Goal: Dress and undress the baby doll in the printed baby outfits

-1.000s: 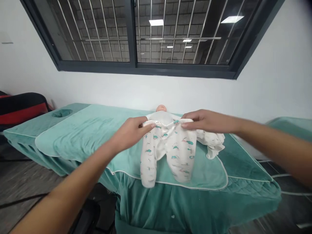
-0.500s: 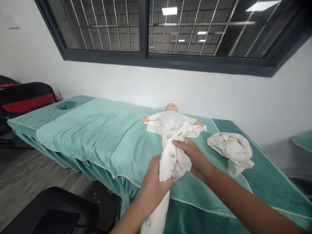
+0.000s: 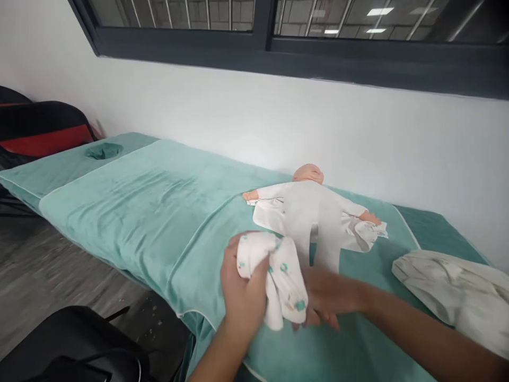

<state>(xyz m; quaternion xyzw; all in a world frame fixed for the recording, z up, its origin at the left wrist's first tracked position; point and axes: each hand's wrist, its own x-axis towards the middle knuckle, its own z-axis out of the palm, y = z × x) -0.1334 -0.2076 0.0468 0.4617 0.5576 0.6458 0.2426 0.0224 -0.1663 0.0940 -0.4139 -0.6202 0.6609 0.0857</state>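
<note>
My left hand [image 3: 246,292] is closed around a bunched white baby garment [image 3: 284,270] with small green prints, its thumb pressed on the gathered cloth. A baby doll [image 3: 304,204] in a white bodysuit lies on its back, head toward the wall, arms spread and legs toward me. Just right of the garment, my right hand [image 3: 334,292] is closed over the doll's lower leg. Pinkish foot parts show under that hand, and some of its fingers are blurred or hidden. Under the doll spreads an opened white printed shirt [image 3: 270,216].
A green-covered massage bed [image 3: 159,196] with a face hole stands against the wall below a dark window frame [image 3: 278,63]. Crumpled off-white cloth [image 3: 457,292] lies at the right. A black chair [image 3: 75,345] is front left; black-and-red chairs [image 3: 47,138] stand behind the bed's left end.
The garment, earlier held long between both hands, is now bunched in my left hand. My right hand has left it and moved down to the doll's leg. The view has shifted down.
</note>
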